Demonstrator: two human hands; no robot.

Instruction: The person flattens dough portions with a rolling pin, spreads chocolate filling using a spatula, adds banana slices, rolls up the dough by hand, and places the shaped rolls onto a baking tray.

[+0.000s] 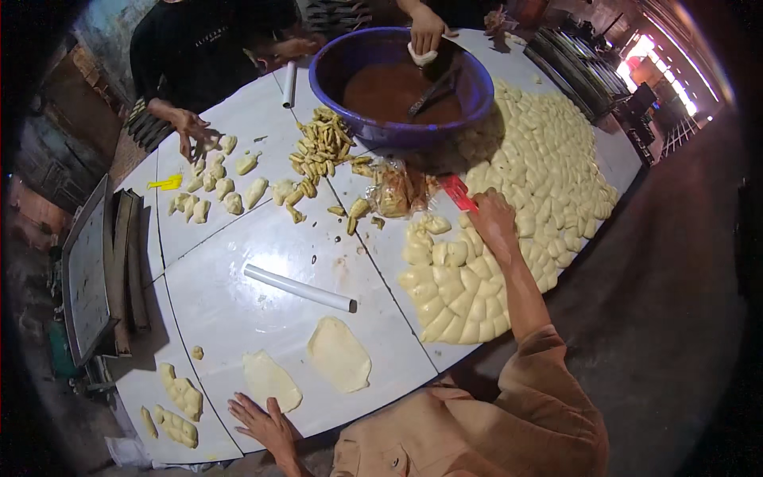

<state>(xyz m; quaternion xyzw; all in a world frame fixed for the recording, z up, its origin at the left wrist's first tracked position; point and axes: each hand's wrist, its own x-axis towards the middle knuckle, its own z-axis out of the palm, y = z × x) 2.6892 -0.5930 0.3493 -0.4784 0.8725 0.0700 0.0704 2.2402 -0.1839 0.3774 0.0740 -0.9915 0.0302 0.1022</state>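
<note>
The white panelled counter (211, 298) looks smooth and glossy; right of centre, the flat red scraper (458, 192) looks plastic. The round blue-purple basin (395, 132), upper centre, is shiny plastic; the brown sleeve (548, 389), lower right, matt cloth.

white table (214, 274), dark seams. blue-purple basin (401, 131) on it, as landmark. yellowish finger-shaped pieces (324, 141) heaped just left of basin; clear plastic bag (392, 191) just in front. pale dough pieces (532, 159) packed right and front of basin. white tube (300, 288), then flat dough sheets (339, 354) farther in front. yellow scraper (165, 183) well left of basin.
</note>
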